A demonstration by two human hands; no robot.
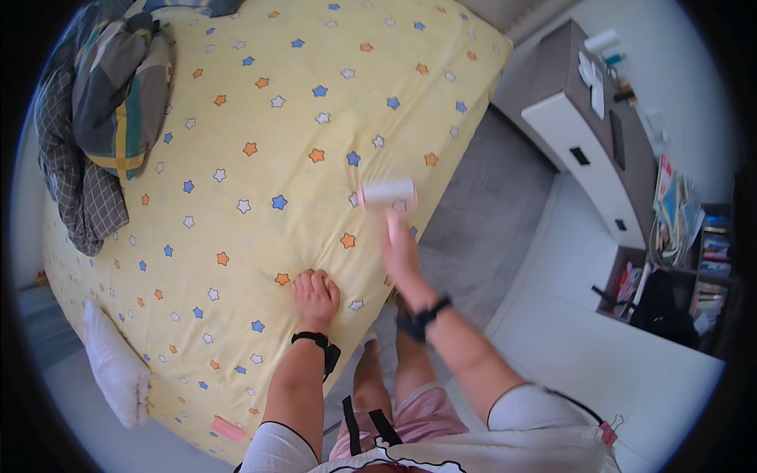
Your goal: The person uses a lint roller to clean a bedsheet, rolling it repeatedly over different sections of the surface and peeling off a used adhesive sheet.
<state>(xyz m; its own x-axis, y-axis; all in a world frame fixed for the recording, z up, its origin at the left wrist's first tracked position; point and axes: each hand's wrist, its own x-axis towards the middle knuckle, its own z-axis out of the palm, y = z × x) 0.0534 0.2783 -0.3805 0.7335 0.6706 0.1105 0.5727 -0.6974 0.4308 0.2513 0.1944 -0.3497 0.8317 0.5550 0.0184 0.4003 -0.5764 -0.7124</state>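
My right hand (pixel 400 254) is closed around the pink handle of a lint roller (pixel 388 195). Its white roll lies over the right side of the bed, slightly blurred. Beneath it spreads a yellow fitted sheet (pixel 260 173) printed with blue, orange and white stars. My left hand (pixel 315 296) leans on the sheet near the bed's edge, its fingers resting on the cloth with nothing visible in them. Faint creases run through the sheet around both hands.
A crumpled grey checked quilt (pixel 118 102) lies at the far left. A white pillow (pixel 117 366) sits on the left edge, and a pink flat item (pixel 228 428) lies near the lower edge. Right of the bed stand a desk (pixel 587 142) and shelves with books (pixel 714 252).
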